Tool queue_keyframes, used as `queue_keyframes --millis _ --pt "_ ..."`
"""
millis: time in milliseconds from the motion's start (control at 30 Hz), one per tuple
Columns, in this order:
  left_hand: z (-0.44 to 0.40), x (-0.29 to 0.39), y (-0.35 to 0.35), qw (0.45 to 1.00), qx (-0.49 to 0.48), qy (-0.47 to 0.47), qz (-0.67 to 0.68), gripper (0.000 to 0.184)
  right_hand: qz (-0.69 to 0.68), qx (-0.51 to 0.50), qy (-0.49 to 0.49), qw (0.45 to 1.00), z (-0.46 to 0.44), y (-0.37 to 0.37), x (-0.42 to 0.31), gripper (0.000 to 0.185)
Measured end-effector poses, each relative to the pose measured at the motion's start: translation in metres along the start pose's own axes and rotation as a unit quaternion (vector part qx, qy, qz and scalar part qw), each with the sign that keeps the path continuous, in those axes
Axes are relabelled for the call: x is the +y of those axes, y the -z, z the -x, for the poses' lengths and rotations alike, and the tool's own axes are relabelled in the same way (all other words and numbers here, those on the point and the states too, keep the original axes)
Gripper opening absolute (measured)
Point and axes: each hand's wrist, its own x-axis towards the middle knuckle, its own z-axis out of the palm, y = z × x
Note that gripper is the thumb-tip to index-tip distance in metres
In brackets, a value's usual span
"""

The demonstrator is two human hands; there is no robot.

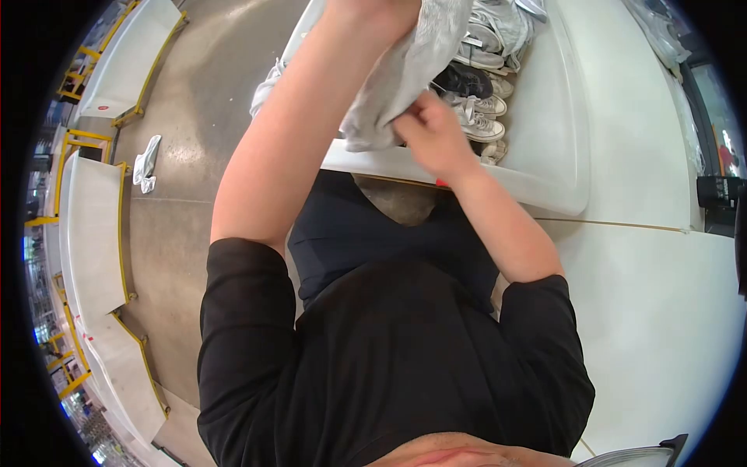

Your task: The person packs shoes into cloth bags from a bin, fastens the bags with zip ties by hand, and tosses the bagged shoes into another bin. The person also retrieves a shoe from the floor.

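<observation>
A light grey, fuzzy cloth (387,93) hangs from the top edge of the head view; its full shape is cut off. My left hand (379,14) is raised beside the cloth's upper part, and its fingers run out of view. The cloth appears to hang from this hand. Lower down, my right hand (436,136) pinches the cloth's right edge, thumb and fingers closed. Just behind it, several worn shoes (481,117), black, grey and white, lie in a white tray (556,148).
More grey fabric (268,86) droops over the tray's left side. To the right stretches a white surface (661,311). On the floor at the left lies a crumpled grey-white piece (145,165), near white tables (93,233) with yellow frames. A dark device (720,192) sits at the far right.
</observation>
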Motion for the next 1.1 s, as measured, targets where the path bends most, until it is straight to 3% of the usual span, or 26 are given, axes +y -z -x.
queue_keyframes --millis 33,67,133,200,267,433,533,700,833,933,1100 --pt "0.009 0.002 0.009 0.996 0.019 -0.015 -0.085 0.028 -0.002 -0.001 0.002 1.000 -0.004 0.001 0.000 0.042" --pt "0.015 0.004 0.017 0.985 0.038 -0.030 -0.168 0.033 -0.135 0.017 0.016 0.991 -0.007 0.008 -0.008 0.037" --pt "0.036 0.003 0.048 0.939 0.077 -0.061 -0.329 0.047 -0.391 0.049 0.043 0.918 -0.012 0.020 -0.018 0.030" --pt "0.055 -0.008 0.078 0.865 0.112 -0.089 -0.480 0.064 -0.395 0.050 0.035 0.917 -0.018 0.033 -0.031 0.028" --pt "0.095 -0.040 0.095 0.837 0.023 -0.092 -0.538 0.068 -0.405 0.065 0.020 0.912 -0.022 0.043 -0.039 0.026" --pt "0.134 -0.079 0.118 0.773 0.053 -0.164 -0.611 0.066 -0.362 0.038 -0.015 0.931 -0.026 0.037 -0.022 0.022" --pt "0.133 -0.086 0.129 0.730 0.086 -0.251 -0.629 0.058 -0.351 0.084 0.025 0.932 -0.028 0.038 -0.036 0.018" --pt "0.125 -0.104 0.143 0.749 0.086 -0.243 -0.610 0.043 -0.339 0.088 0.056 0.935 -0.031 0.048 -0.042 0.017" --pt "0.111 -0.097 0.150 0.773 0.072 -0.294 -0.557 0.023 -0.331 0.096 0.072 0.936 -0.032 0.060 -0.049 0.015" --pt "0.105 -0.075 0.144 0.901 0.060 -0.266 -0.337 0.013 -0.302 0.153 0.075 0.938 -0.030 0.075 -0.048 0.019" --pt "0.082 -0.040 0.124 0.878 0.075 -0.270 -0.389 0.018 -0.191 0.257 0.074 0.944 -0.019 0.074 -0.051 0.017"
